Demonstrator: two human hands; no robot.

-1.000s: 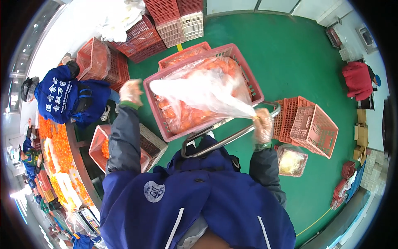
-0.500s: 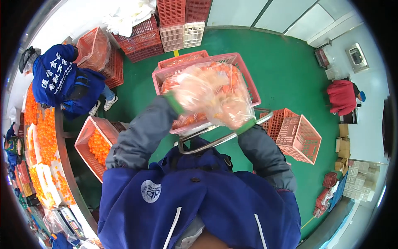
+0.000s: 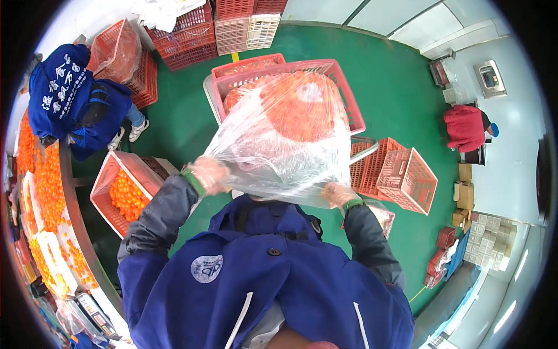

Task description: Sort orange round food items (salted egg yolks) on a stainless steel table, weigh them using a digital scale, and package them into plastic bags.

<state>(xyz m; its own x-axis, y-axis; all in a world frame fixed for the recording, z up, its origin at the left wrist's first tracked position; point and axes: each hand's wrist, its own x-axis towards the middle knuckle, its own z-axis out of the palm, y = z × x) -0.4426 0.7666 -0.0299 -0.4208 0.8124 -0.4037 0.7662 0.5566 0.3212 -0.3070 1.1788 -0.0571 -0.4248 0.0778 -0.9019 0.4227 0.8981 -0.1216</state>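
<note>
A large transparent plastic bag [image 3: 264,152] is pulled out toward me, its near edge stretched wide between my hands. Its far part lies over orange contents in a pink crate [image 3: 347,96]; the plastic blurs what they are. My left hand [image 3: 208,175], in a thin see-through glove with a green band at the wrist, is closed on the bag's near left corner. Gloved the same way, my right hand [image 3: 339,195] pinches the near right corner. A metal cart handle [image 3: 365,152] shows beside the crate, mostly hidden by the bag.
At left, a crate of orange balls [image 3: 127,195] stands beside a long table [image 3: 68,192] bearing many more. A co-worker in blue [image 3: 75,99] bends there. Stacked crates [image 3: 407,177] stand at right. Farther right is a person in red [image 3: 465,128].
Both hands moved from over the crate back toward me and apart, drawing the bag's edge out and spreading it. The orange contents now show through the stretched plastic.
</note>
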